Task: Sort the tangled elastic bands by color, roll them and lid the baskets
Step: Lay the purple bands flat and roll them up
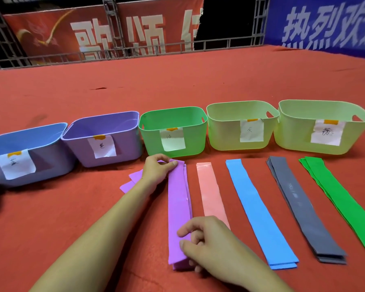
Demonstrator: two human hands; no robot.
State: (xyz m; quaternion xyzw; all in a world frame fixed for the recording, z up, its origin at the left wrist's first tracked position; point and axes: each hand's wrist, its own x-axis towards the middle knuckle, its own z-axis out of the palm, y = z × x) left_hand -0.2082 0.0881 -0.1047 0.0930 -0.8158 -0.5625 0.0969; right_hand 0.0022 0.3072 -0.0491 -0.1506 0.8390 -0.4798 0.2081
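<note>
Purple bands (178, 209): stacked flat on the red carpet (198, 81), in front of the gap between the purple basket and the green basket; leftmost of five sorted strips.
Baskets, left to right: blue basket (25, 157), purple basket (105, 140), green basket (173, 129), first pale green basket (240, 125), second pale green basket (322, 127); all open, each with a taped paper label; no lid on any.
Loose purple ends (130, 182): poking out left of the stack, under the left forearm, slanted away from the main pile.
Left hand (156, 171): at the far end of the stack, thumb and fingers pinching the top corner.
Right hand (204, 241): at the near end, fingers curled, pinching the stack's edge between thumb and fingertips.
Other strips, left to right: pink band (211, 192), blue bands (259, 213), grey bands (303, 207), green bands (341, 199); laid side by side, apart from one another.
Long axis: near to far, one short end toward the baskets, the other toward the body; strips further right fan outward at the near end.
Step in hand: likely squaring up the purple pile, sorting looking nearly done.
Next move: probably tucking in the slanted ends, then rolling from one short end with even pressure so the layers stay aligned; rolling and lidding not yet begun.
</note>
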